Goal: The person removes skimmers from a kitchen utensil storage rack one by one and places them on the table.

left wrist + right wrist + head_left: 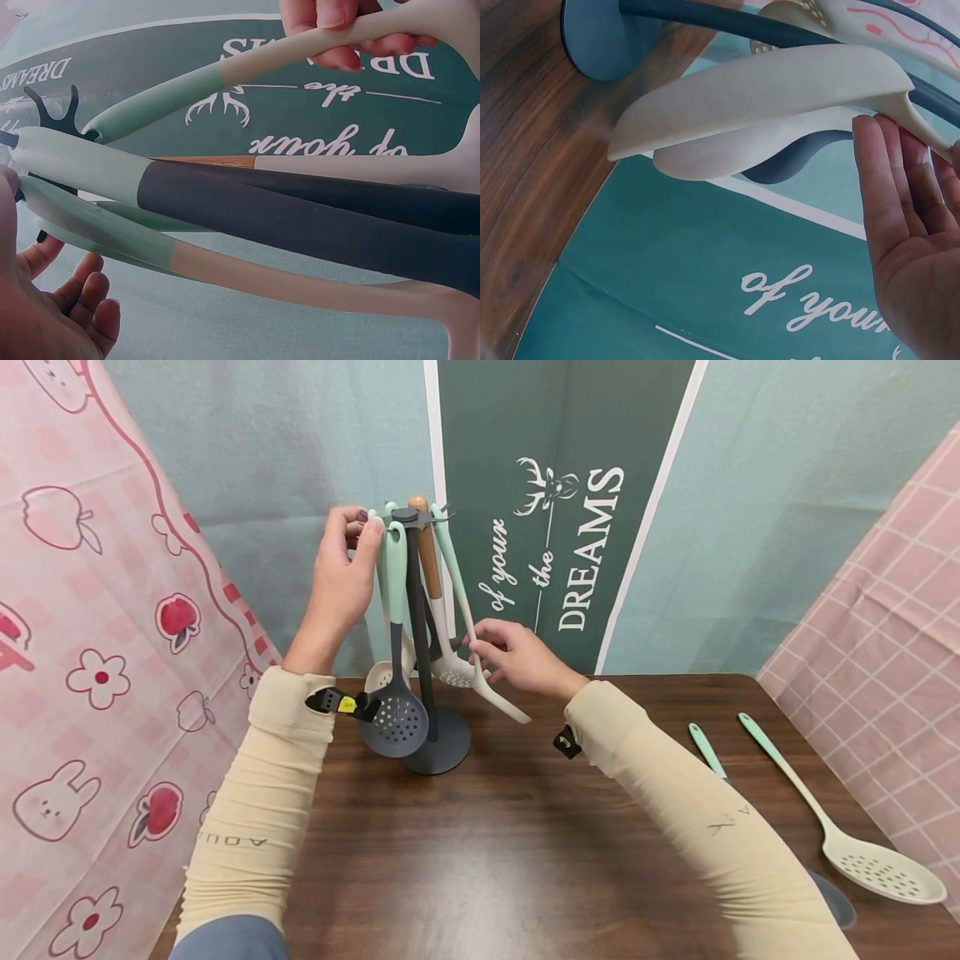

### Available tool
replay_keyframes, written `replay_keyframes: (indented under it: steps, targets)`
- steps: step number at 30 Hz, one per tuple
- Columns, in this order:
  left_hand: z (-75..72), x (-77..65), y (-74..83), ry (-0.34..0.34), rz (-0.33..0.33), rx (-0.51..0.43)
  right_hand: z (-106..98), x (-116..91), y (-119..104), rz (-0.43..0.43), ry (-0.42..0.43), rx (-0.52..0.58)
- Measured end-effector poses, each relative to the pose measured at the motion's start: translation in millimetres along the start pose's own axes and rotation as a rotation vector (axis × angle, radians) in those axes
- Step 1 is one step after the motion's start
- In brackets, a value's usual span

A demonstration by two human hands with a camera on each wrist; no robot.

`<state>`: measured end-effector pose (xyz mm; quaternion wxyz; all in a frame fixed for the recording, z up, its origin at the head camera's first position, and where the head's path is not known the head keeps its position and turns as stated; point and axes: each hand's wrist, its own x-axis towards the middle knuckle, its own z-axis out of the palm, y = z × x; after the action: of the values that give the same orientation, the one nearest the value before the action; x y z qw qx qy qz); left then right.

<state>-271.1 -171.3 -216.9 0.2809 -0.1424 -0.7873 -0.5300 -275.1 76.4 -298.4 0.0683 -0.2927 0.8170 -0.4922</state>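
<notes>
A dark utensil rack [437,752] stands upright with several kitchen tools hanging from its top hooks. My left hand [341,560] is at the top left of it, thumb and forefinger about the hook end and the mint handle top of a cream perforated spoon [247,274]. In front of that hangs a dark grey skimmer [396,722]. My right hand [517,653] pinches the cream shaft of a mint-handled turner [757,97], whose handle top is at a right-hand hook. Behind the turner hangs a white perforated spoon [453,670] with a wooden handle.
At the right of the brown table [480,852] lie a cream slotted spoon [873,864] and a mint-handled grey utensil [707,750], the latter partly hidden by my right sleeve. Fabric backdrops [360,435] stand close behind the rack and along both sides.
</notes>
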Motion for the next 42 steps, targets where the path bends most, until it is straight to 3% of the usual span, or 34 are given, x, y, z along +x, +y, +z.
replay_keyframes:
  steps: [18, 42]
  targets:
    - [0.4, -0.1, -0.4, 0.000, 0.008, -0.001, -13, -2, 2, -0.014, 0.059, -0.114]
    - [-0.3, -0.7, 0.0, 0.000, 0.009, 0.011, -11, 2, -2, -0.008, 0.075, -0.081]
